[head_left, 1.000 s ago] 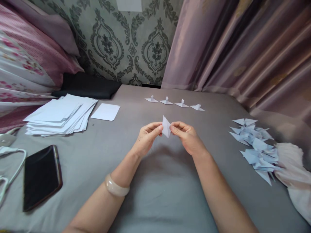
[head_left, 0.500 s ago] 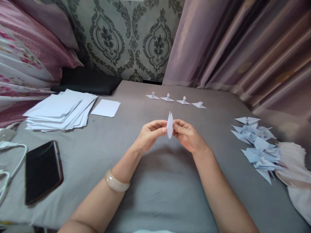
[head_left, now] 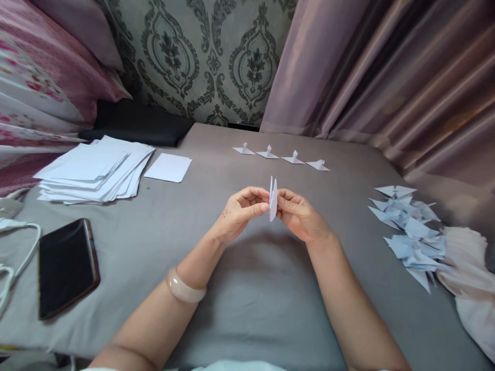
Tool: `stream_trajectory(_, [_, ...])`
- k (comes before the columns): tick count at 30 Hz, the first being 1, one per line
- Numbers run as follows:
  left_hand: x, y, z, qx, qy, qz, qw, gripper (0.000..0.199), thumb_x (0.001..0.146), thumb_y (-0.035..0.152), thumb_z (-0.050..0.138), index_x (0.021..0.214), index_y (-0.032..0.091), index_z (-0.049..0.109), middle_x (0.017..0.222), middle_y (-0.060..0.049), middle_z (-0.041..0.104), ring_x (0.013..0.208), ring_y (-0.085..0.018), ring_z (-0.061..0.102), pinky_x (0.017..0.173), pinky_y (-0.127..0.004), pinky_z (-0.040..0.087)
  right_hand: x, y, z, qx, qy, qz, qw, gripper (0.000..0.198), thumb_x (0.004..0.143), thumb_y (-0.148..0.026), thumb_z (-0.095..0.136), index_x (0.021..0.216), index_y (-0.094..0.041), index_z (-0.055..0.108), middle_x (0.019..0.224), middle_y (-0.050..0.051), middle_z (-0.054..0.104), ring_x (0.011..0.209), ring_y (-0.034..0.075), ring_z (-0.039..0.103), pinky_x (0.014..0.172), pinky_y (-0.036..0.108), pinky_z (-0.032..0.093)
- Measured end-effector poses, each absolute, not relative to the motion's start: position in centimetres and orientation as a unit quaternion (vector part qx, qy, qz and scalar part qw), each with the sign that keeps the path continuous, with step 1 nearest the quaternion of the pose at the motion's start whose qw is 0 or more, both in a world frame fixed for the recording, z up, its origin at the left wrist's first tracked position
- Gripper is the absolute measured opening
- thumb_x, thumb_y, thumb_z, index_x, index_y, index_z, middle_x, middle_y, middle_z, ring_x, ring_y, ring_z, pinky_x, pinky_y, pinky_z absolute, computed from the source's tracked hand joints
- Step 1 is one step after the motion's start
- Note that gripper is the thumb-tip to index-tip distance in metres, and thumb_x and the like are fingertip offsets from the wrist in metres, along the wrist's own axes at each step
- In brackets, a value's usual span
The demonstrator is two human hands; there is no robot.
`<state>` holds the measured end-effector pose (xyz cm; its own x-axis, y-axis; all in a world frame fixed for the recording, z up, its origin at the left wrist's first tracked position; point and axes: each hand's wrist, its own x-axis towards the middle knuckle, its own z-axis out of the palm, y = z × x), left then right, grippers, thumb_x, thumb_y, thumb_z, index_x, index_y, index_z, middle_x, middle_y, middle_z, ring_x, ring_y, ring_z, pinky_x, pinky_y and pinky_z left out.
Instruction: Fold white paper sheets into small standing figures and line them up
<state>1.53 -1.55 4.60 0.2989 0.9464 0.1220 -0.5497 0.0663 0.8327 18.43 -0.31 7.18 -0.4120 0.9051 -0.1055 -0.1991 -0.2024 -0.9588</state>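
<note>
Folded paper [head_left: 273, 203] stands upright near mid-frame. A phone [head_left: 67, 268] lies lower left; the left hand [head_left: 240, 214] pinches the paper's left side, the right hand [head_left: 303, 215] its right; paper birds [head_left: 419, 234] lie far right.

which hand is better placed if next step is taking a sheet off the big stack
Probably the left hand: the paper stack lies on its side, and the right hand is farther away. Both hold the folded paper, so the left would let go first.
</note>
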Motion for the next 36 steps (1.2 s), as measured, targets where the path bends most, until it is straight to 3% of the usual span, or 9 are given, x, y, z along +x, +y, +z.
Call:
stream_trajectory(12, [1.5,-1.2,4.6,0.408,0.281,0.586,0.641,0.014,0.076,0.024,0.075,0.087,0.016,0.071,0.075,-0.001,0.069,0.068,-0.009,0.061,0.068,-0.023,0.046,18.6,-0.2,7.2,-0.364,-0.476,0.689,0.407,0.014,0.082,-0.037,0.066,0.083,-0.023,0.069,0.082,0.001,0.069,0.082,0.016,0.063,0.079,0.029,0.047])
stream_trajectory(22, [1.9,-1.2,3.8,0.429,0.321,0.603,0.592,0.016,0.074,0.023,0.076,0.087,0.016,0.071,0.081,-0.002,0.071,0.075,-0.012,0.063,0.074,-0.025,0.049,17.7,-0.6,6.9,-0.481,-0.585,0.483,0.440,0.018,0.081,-0.038,0.066,0.084,-0.020,0.066,0.078,0.000,0.063,0.072,0.013,0.056,0.070,0.027,0.043])
stream_trajectory(36, [1.5,-0.9,3.3,0.421,0.280,0.563,0.653,0.019,0.072,0.030,0.080,0.082,0.016,0.073,0.075,-0.003,0.070,0.070,-0.012,0.061,0.072,-0.027,0.046,17.6,-1.8,9.1,-0.511,-0.666,0.362,0.406,0.006,0.078,-0.026,0.064,0.078,-0.020,0.065,0.073,-0.001,0.065,0.070,0.013,0.059,0.070,0.027,0.046])
